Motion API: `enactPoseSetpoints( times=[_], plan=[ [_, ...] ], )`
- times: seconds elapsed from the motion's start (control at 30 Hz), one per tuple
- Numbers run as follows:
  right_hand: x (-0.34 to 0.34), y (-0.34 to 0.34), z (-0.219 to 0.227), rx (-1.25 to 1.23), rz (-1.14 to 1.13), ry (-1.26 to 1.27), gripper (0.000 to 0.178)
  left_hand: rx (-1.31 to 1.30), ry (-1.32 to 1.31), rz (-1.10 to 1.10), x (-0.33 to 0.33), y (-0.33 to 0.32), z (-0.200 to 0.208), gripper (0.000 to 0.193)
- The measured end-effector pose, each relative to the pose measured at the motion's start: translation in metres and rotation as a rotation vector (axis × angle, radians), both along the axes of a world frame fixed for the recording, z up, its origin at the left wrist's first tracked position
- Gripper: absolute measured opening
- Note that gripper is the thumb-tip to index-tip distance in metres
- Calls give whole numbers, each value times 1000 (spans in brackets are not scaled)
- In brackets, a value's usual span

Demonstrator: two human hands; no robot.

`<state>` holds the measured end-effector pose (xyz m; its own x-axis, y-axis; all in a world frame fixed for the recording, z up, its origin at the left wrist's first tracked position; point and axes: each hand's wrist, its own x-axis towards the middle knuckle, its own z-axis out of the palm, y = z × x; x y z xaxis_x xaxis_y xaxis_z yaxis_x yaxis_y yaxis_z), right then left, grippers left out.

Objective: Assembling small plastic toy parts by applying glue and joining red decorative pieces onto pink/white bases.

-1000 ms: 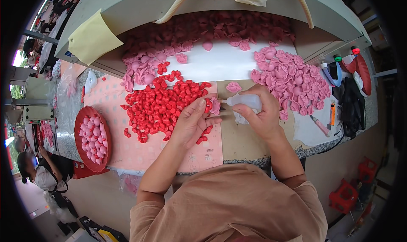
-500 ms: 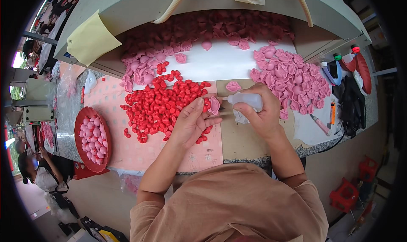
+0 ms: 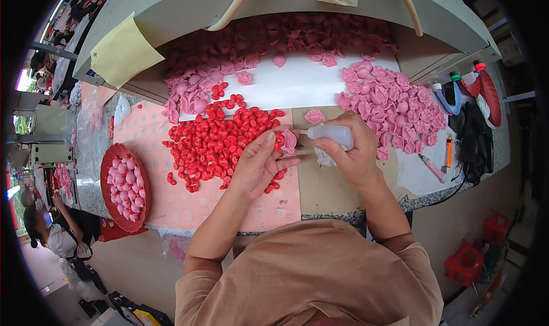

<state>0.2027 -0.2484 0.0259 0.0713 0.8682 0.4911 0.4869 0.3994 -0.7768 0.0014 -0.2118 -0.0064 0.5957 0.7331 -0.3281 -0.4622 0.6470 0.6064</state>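
Between thumb and fingers, my left hand [image 3: 260, 163] pinches a small pink ruffled piece [image 3: 289, 142] with a glossy red piece [image 3: 279, 140] against its left side. My right hand [image 3: 357, 152] is wrapped round a translucent white squeeze bottle [image 3: 333, 135]. The bottle's thin nozzle points left, right at the pink piece's edge; whether it touches cannot be made out. Just above the bottle, a single pink ruffled piece [image 3: 314, 116] lies on brown board. A heap of glossy red pieces [image 3: 220, 140] spreads to the left of my left hand. Beyond my right hand is a pile of pink ruffled pieces [image 3: 394, 106].
A red basket [image 3: 145, 209] of round pink pieces stands at the left. More pink pieces [image 3: 337, 32] fill the grey hooded box [image 3: 463, 29] at the back. An orange cutter [image 3: 449, 153] and capped bottles [image 3: 455, 76] lie at right. Another person [image 3: 66, 234] sits far left.
My hands, the bottle and the held pieces stay nearly in place, with only a slight shift of the pink piece and my right fingers.
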Motion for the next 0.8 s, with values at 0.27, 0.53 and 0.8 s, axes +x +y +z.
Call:
enactPoseSetpoints(
  times=[0.27, 0.53, 0.8],
  plan=[
    [1, -1, -2, 23, 8, -21, 29, 13, -21, 4, 0, 0, 1, 34],
    [-1, 1, 2, 97, 2, -69, 31, -20, -31, 44, 1, 1, 5, 35],
    [-1, 1, 2, 142, -3, -93, 32, -79, -88, 77, 1, 2, 8, 36]
  ],
)
